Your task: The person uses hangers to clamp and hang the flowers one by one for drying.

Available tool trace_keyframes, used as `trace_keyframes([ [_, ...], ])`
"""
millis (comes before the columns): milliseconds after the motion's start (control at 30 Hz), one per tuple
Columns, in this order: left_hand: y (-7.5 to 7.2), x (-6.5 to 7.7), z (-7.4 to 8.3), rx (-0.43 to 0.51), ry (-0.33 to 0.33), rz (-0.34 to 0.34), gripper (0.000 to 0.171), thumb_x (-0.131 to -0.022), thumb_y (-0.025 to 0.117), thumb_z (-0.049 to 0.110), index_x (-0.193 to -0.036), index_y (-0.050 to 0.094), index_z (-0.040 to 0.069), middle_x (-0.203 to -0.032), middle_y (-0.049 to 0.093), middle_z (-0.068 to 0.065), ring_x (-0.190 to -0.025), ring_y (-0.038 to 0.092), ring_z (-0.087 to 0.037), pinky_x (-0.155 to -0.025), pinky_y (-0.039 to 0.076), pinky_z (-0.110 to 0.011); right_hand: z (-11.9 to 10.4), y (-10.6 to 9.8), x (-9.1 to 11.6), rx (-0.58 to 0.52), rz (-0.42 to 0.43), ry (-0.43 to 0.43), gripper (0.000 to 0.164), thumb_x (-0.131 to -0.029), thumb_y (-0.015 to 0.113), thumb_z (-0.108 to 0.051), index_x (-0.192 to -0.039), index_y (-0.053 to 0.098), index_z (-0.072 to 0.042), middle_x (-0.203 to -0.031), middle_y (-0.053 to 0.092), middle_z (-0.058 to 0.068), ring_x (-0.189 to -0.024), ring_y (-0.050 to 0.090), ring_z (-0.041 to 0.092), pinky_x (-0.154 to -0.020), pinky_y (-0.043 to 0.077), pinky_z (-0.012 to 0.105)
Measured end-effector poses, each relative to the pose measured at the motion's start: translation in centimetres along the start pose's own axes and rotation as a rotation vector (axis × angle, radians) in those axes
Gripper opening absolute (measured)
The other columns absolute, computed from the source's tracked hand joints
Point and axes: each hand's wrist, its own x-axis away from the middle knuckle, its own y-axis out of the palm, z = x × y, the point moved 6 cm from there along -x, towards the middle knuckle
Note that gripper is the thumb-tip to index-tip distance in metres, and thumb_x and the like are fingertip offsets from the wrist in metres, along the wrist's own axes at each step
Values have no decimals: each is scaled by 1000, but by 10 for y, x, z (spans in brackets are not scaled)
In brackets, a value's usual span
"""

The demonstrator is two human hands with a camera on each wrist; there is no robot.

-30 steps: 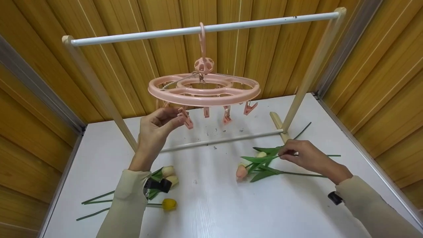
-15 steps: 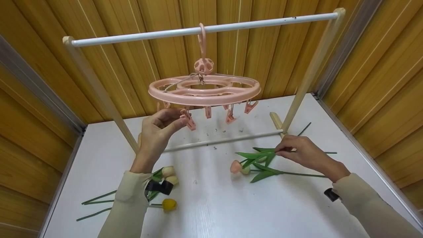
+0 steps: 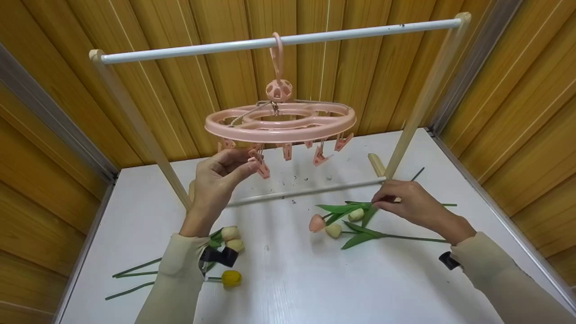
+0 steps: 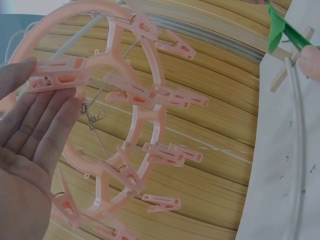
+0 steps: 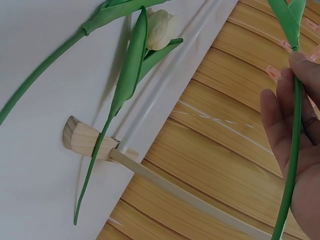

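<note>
A: Begin with the head view. How are the hands posed?

B: The left hand [image 3: 211, 184] is raised, its thumb and fingers pinching one pink clip [image 3: 264, 170] beneath the round hanger [image 3: 283, 134]. The right hand [image 3: 416, 204] is lower, above the surface [image 3: 288, 283], its fingers pointing left and gripping a pink tulip [image 3: 317, 222] by the stem.

A: Where is that tulip's bloom, and how many flowers altogether?

B: Its bloom is left of the right fingers. Two pale tulips [image 3: 356, 214] lie near those same fingers. Below the left fingers, nearer the person, are two more pale blooms [image 3: 235, 245] and one yellow tulip [image 3: 231, 278]. Six flowers, then.

A: And the left wrist view?

B: The palm faces the camera, thumb on one side of the clip, fingers on the other. At least eight more clips [image 4: 161, 201] hang beyond the fingertips.

A: The right wrist view?

B: The palm shows at the edge, thumb and fingers holding one stem [image 5: 296, 135] just below its leaves [image 5: 290, 20]. Well apart from the fingers lies one pale tulip, with a second stem [image 5: 50, 60] partly shown.
</note>
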Motion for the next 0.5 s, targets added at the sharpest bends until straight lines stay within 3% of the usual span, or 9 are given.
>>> trace_keyframes([
  [233,5,-2,0,41,43,-10,24,-97,78,4,-120,75,-1,-111,77,-10,-99,74,-28,-90,62,-35,-16,-6,-10,22,29,-104,26,-82,87,8,-100,82,-10,-95,74,-4,-83,69,12,-74,59,15],
  [500,10,-2,0,54,53,-16,23,-96,79,4,-118,74,-2,-112,77,-10,-102,74,-27,-93,61,-36,-30,-7,-20,10,43,-161,29,-80,87,12,-101,81,-9,-96,75,-3,-83,71,14,-77,57,13],
])
